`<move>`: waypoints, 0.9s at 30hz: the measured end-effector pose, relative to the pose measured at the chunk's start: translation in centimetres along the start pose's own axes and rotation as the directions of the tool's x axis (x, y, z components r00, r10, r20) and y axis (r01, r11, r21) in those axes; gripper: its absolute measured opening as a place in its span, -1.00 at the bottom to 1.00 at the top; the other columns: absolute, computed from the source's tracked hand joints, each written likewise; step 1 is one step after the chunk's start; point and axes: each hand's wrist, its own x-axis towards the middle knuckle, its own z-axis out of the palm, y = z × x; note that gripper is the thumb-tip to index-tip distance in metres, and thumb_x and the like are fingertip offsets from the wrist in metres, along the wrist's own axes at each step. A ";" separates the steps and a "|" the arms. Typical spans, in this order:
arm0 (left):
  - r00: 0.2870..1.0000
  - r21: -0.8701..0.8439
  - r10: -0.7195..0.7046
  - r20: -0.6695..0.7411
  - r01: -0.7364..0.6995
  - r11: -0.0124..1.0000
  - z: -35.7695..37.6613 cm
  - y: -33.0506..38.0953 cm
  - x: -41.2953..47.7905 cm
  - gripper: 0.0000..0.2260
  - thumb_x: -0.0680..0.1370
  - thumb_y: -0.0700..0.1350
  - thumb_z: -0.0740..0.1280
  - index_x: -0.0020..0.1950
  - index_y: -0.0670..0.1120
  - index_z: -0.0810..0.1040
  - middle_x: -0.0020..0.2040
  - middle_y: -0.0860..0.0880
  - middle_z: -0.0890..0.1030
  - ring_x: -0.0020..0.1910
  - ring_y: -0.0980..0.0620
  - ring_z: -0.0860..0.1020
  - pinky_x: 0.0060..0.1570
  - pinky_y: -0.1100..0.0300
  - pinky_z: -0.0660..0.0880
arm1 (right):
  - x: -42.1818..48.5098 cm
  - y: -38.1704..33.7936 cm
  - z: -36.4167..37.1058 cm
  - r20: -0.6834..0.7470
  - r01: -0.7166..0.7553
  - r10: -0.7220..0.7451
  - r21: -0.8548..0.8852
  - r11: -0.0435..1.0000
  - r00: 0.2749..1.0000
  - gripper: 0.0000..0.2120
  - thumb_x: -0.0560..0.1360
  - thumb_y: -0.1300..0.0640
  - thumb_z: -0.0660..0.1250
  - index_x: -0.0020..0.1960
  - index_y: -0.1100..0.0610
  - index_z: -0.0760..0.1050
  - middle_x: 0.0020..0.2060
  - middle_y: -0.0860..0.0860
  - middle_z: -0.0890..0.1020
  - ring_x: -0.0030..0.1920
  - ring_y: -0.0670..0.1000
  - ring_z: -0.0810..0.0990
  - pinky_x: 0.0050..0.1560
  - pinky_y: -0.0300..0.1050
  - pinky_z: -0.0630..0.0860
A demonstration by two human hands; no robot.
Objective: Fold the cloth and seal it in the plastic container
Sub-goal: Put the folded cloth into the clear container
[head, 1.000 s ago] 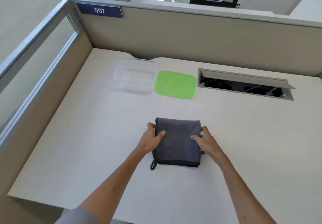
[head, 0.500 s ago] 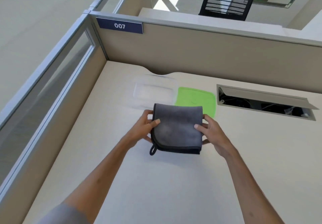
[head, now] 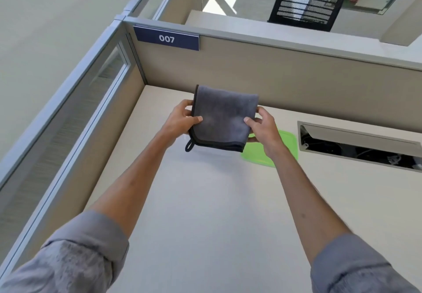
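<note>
- The folded square of dark grey microfibre cloth with black stitched edging [head: 225, 119] is held in the air above the far part of the pale desk top [head: 217, 201], clear of the surface and tilted slightly toward the camera.
- A small black hanging loop [head: 189, 146] dangles from the near left corner of the cloth.
- The left edge is pinched by the left hand [head: 181, 121], thumb on top and fingers beneath, so the hand is closed on the fabric.
- The right edge is clamped in the same way by the right hand [head: 262, 128], thumb on the upper face.
- The cloth is judged to be light, soft and limp; the layered fold is likely to slump or fan open if only one side is supported.
- A hold on both opposite edges, with the layers pressed together, is judged the safest way to keep the fold as it is lowered.
- The clear plastic container is mostly hidden behind the cloth; only a faint rim is made out below it, and its exact place cannot be told.
- The bright green flat plastic lid [head: 285, 144] lies on the desk just beyond the right wrist, partly covered by it.
- Folding appears done; placing and sealing are not yet done.
</note>
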 end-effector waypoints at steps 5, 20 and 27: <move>0.997 0.099 0.017 -0.071 -0.010 0.995 -0.3 -0.3 2.8 -0.60 0.68 -0.18 0.48 0.51 -0.13 0.54 0.26 -0.17 0.74 0.21 -0.16 0.75 0.25 -0.15 0.72 | 2.3 0.1 0.8 -0.005 -0.036 0.036 -0.045 0.998 0.999 -0.77 0.69 0.28 0.30 0.31 0.11 0.54 0.08 0.21 0.76 -0.09 0.07 0.75 -0.33 -0.07 0.71; 0.974 0.816 0.217 -0.057 -0.080 0.573 -0.3 -2.6 4.9 -0.68 0.65 0.08 0.51 0.29 -0.10 0.73 0.40 -0.09 0.59 0.51 -0.20 0.39 0.41 -0.14 0.35 | 3.7 2.3 2.1 -0.171 0.020 -0.126 -0.516 0.857 0.977 -0.90 0.52 0.22 0.46 0.03 0.20 0.64 -0.08 0.08 0.77 0.11 0.28 0.65 0.09 0.15 0.61; 0.987 0.888 0.146 0.071 -0.129 0.442 -0.7 -2.9 5.0 -0.66 0.55 0.05 0.62 0.23 -0.12 0.79 0.74 -0.05 0.33 0.74 -0.14 0.20 0.57 -0.25 0.35 | 2.7 4.4 2.9 -0.184 0.010 -0.254 -0.791 0.612 0.950 -0.73 0.46 0.15 0.57 0.14 0.10 0.69 0.42 0.06 0.43 0.40 0.19 0.43 0.18 0.15 0.45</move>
